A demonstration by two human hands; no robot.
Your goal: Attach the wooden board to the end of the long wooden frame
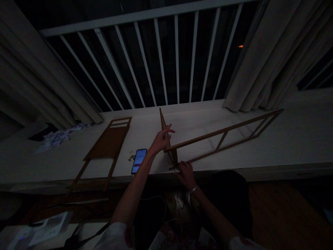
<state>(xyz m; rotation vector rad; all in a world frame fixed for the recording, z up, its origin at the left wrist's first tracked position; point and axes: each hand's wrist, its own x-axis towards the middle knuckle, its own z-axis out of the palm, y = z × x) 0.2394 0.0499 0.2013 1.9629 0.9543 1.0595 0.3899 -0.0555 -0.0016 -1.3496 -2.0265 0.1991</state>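
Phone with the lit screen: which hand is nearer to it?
Left. The left hand is to the right of the phone and a little beyond it; the right hand is farther right, at the wooden frame.

This was a room in a home, by the look of it, dim and with night-dark panes. Long curtains (273,52) hung at both sides of a window (169,59) with a white railing (156,14), above a broad pale ledge (291,142). Below were a wood-toned floor (281,215) and a power strip (49,229).
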